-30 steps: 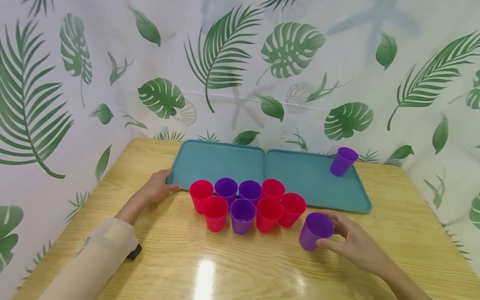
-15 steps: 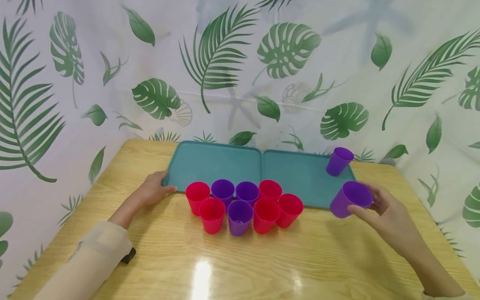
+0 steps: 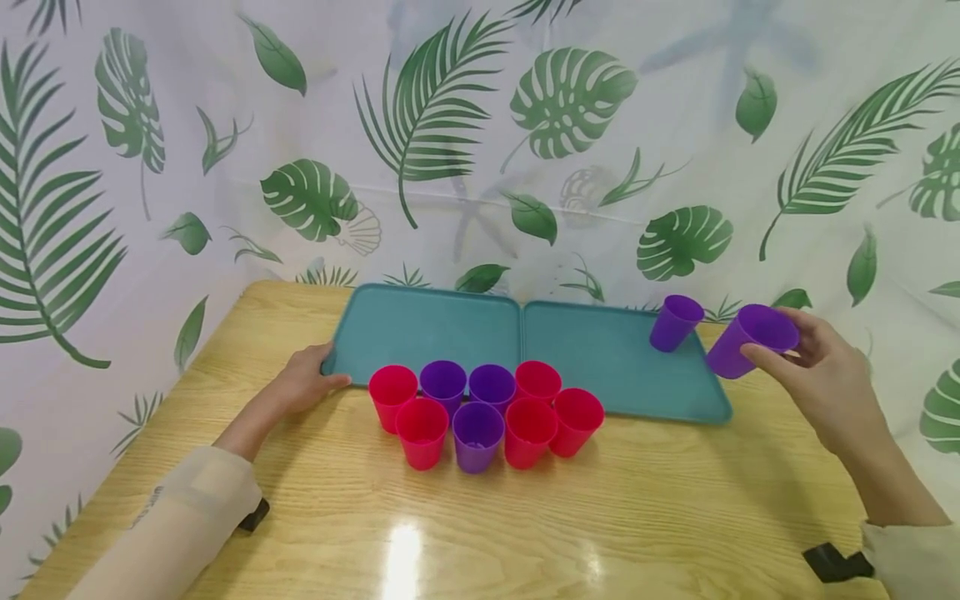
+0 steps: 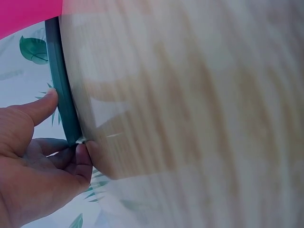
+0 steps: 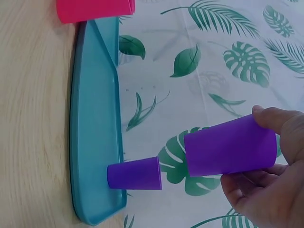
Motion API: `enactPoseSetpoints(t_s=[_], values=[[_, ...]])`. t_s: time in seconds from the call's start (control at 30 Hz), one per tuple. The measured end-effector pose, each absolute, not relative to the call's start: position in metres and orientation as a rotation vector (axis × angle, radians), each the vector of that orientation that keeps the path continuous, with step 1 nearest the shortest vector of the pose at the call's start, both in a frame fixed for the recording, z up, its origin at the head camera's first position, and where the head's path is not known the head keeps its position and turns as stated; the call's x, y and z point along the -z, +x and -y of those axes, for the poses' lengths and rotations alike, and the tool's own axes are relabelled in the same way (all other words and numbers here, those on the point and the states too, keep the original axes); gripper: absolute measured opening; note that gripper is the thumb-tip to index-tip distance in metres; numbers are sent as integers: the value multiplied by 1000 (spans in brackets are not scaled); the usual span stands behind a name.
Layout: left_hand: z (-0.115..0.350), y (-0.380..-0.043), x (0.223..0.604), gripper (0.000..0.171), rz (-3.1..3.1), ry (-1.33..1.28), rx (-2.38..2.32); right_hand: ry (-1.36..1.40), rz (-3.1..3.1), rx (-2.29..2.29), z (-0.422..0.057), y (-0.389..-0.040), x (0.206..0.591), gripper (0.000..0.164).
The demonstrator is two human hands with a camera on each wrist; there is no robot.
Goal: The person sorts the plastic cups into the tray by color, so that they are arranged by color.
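In the head view, my right hand (image 3: 832,375) grips a purple cup (image 3: 752,339), thumb on its near side. The cup is lifted and tilted, beside the right end of the right teal tray (image 3: 600,358). On that tray's far right corner stands another purple cup (image 3: 676,322); the right wrist view shows the held cup (image 5: 230,147) apart from it. My left hand (image 3: 303,379) holds the near left corner of the left teal tray (image 3: 427,329). In the left wrist view its thumb lies along the tray's edge (image 4: 61,85), with its fingers curled at the corner.
Red cups (image 3: 423,433) and purple cups (image 3: 477,437) stand upright in a close cluster before the trays, their rims covering part of the trays' near edges. All stand on a wooden table (image 3: 487,533). Behind hangs a leaf-patterned cloth (image 3: 450,233).
My right hand has raised the purple cup off the table and carried it back and to the right, past the tray's near edge. The left hand stays at the tray corner.
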State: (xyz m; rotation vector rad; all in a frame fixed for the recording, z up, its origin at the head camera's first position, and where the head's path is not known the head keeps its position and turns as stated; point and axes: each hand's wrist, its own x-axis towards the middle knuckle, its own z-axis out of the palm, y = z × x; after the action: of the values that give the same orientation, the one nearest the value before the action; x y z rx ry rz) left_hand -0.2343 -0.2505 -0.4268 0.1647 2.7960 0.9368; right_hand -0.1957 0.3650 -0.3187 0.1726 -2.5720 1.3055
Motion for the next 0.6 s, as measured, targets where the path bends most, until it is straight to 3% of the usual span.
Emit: enactPoseSetpoints(t_s=[0.6], values=[[250,-235,425,75,-2787,168,-934,119,2590,-1335,-379,-227,328,71]])
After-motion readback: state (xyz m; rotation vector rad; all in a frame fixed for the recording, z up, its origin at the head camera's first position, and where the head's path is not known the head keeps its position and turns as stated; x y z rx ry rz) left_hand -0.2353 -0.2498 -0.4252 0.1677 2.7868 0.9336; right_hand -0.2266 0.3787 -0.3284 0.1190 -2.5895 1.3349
